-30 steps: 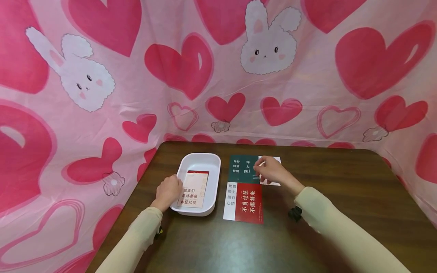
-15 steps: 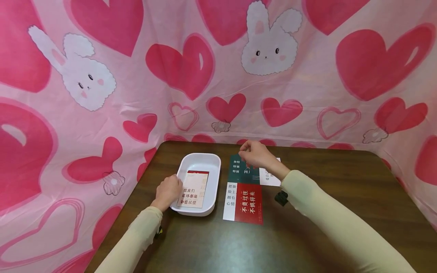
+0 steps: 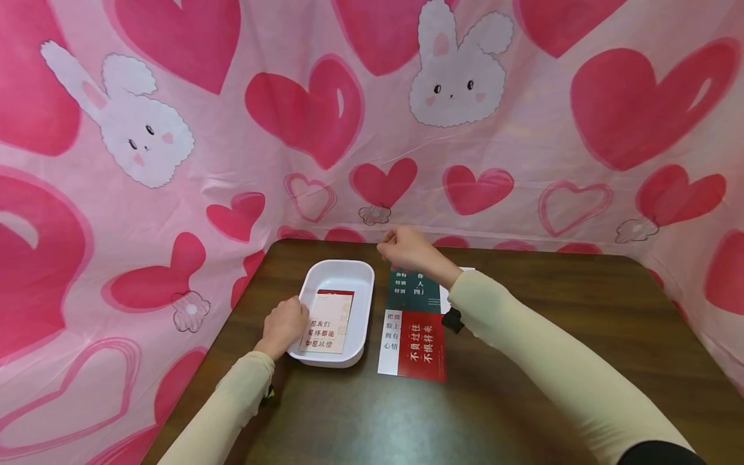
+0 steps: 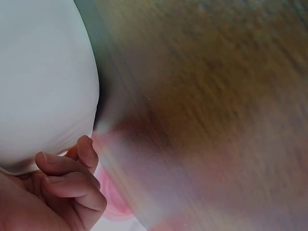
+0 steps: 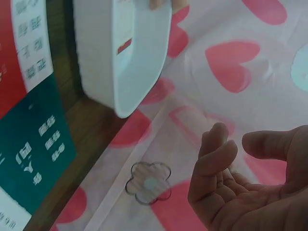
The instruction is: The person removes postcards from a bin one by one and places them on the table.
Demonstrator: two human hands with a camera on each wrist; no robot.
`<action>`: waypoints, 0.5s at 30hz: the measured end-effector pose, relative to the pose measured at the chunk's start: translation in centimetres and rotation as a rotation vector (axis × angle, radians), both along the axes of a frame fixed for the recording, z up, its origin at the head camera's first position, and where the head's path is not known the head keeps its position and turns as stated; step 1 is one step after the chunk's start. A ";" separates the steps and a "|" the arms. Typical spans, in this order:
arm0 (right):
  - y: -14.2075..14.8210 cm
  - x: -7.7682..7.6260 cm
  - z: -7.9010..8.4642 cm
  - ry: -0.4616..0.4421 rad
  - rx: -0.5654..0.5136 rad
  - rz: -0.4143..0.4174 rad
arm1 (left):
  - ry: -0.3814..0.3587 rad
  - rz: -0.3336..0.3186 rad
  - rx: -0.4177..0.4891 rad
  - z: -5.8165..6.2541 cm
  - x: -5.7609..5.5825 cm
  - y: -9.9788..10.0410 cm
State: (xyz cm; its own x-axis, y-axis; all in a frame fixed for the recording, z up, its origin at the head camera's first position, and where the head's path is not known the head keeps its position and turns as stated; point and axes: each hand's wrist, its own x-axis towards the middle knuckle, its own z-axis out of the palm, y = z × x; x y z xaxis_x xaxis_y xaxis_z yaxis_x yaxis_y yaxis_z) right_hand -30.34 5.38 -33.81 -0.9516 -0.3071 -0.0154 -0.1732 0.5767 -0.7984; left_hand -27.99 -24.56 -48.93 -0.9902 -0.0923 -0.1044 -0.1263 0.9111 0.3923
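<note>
My left hand [image 3: 283,325] grips the left rim of a white plastic tray [image 3: 337,262], its fingers curled against the tray's wall in the left wrist view. Inside lies a cream card [image 3: 334,313] printed with characters, over a red card [image 3: 334,292] of which only a strip shows. My right hand [image 3: 407,248] is raised near the table's far edge. In the right wrist view its fingers are loosely bent, with a gap to the thumb and nothing held. Below it lies a green card [image 3: 407,294], with a red-and-white card [image 3: 421,361] in front.
A white card [image 3: 445,300] beside the green one is mostly hidden by my right sleeve. All stand on a dark wooden table [image 3: 523,387]. Pink cloth [image 3: 320,206] with hearts and rabbits hangs close behind and left of it.
My right hand has moved left and away from me, from over the white card to beyond the green card. My left hand and the tray have stayed in place.
</note>
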 end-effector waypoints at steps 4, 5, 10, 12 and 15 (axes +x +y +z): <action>-1.6 -0.1 0.2 -0.011 -0.006 0.032 | -0.007 0.000 -0.002 0.0 0.2 -0.1; -1.9 -0.1 0.2 -0.011 -0.007 0.039 | -0.008 0.000 -0.002 -0.1 0.2 -0.2; -3.7 -0.3 0.1 -0.038 -0.015 0.066 | -0.010 0.000 0.015 -0.1 0.2 -0.1; -4.4 -0.3 -0.1 -0.050 -0.022 0.076 | -0.007 -0.001 0.016 -0.1 0.2 -0.1; -5.3 -0.3 -0.6 -0.068 -0.036 0.091 | 0.003 0.001 0.013 -0.1 0.0 0.0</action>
State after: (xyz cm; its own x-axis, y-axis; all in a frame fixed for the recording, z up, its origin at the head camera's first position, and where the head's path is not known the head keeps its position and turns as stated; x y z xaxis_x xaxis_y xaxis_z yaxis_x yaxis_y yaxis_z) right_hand -30.62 0.04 -34.42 -0.9170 -0.3935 -0.0662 -0.1682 0.5317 -0.8301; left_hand -27.95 -24.53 -49.04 -0.9904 -0.0924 -0.1024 -0.1263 0.9060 0.4041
